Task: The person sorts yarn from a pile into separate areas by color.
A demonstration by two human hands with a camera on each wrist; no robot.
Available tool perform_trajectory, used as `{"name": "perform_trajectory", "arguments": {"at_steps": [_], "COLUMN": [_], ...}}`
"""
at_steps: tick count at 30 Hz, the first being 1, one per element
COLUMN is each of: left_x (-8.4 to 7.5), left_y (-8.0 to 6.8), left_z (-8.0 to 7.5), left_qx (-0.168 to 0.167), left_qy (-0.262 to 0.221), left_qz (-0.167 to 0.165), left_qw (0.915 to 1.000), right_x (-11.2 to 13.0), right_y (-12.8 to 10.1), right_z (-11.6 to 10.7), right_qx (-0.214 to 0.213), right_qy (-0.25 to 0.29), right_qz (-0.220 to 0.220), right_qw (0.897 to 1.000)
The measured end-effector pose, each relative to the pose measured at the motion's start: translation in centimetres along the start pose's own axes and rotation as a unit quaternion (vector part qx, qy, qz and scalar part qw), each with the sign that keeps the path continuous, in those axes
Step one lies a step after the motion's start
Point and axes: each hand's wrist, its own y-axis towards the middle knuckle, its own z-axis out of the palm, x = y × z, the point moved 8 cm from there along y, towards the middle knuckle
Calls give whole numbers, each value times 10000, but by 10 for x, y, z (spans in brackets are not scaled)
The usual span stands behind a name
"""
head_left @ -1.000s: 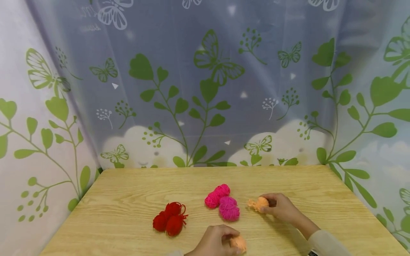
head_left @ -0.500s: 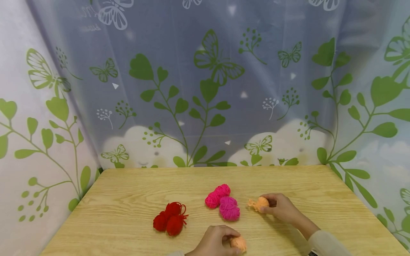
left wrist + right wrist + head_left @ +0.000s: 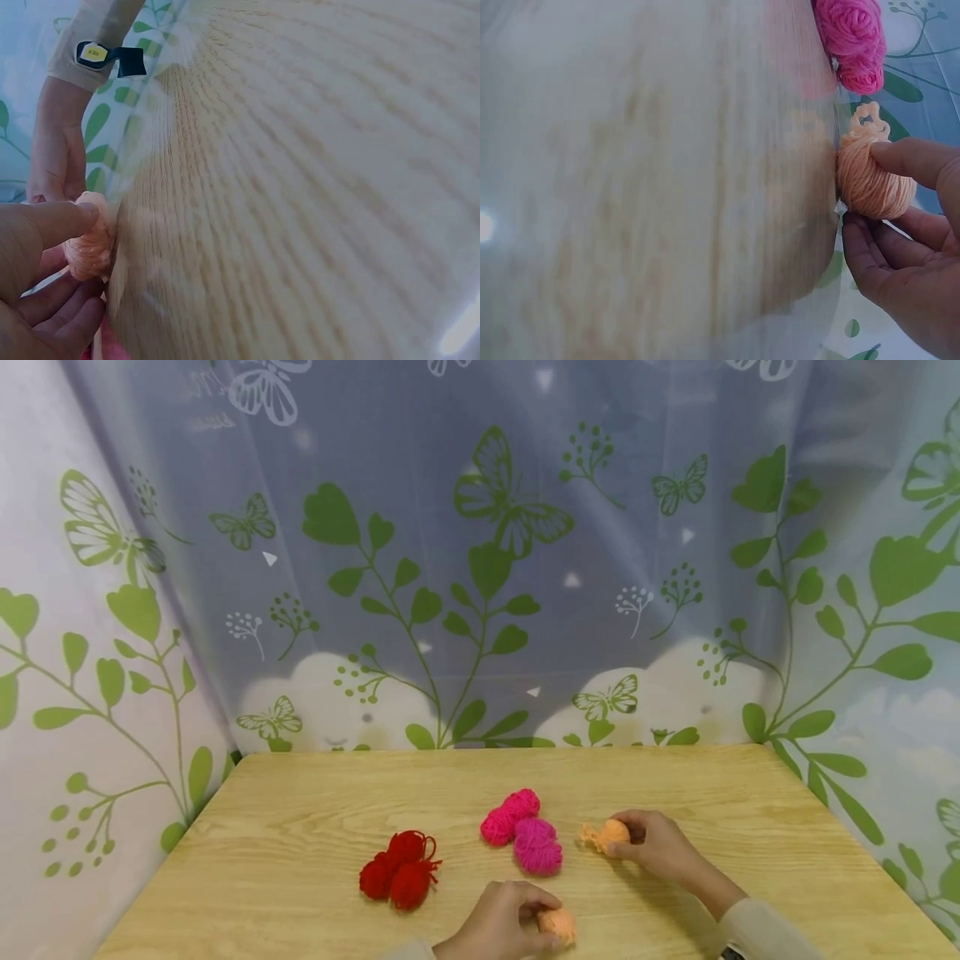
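In the head view my left hand (image 3: pixel 501 922), near the table's front edge, grips a small peach yarn ball (image 3: pixel 557 927) between thumb and fingers. The left wrist view has the same peach yarn ball (image 3: pixel 91 240) low against the table. Farther right and back, my right hand (image 3: pixel 663 846) pinches a second peach yarn ball (image 3: pixel 617 832) from its right side. A ruffled loose end (image 3: pixel 868 120) sticks out of this second ball in the right wrist view, where thumb and fingertips lie around its near side. Part of the left hand's ball is hidden by the fingers.
Two pink yarn bundles, one hot pink (image 3: pixel 510 818) and one magenta (image 3: pixel 537 847), lie together mid-table, left of the right hand. Red yarn balls (image 3: pixel 401 870) cluster farther left. A printed curtain (image 3: pixel 420 568) stands behind the wooden table (image 3: pixel 300 810).
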Motion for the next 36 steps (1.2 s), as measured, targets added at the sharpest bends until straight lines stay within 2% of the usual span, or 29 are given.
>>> {"name": "perform_trajectory", "arguments": {"at_steps": [10,16,21,36], "left_x": [0,2,1,2], "left_y": [1,2,0,1], "left_z": [-1,-1,-1,0], "left_qx": [-9,5,-17,-10], "left_qy": [-1,-207,-133,-241], "left_qz": [66,20,139,55], "left_qw": [10000,9998,9998,9997], "right_x": [11,19,26,32], "right_y": [-5,-15,-24,-41], "right_z": [1,10,21,51], "right_qx": [86,452,702,1389], "right_qy": [39,329,332,695], "right_qz": [-44,-215,-325,-155], "right_qw": [9999,9982,9965,9877]}}
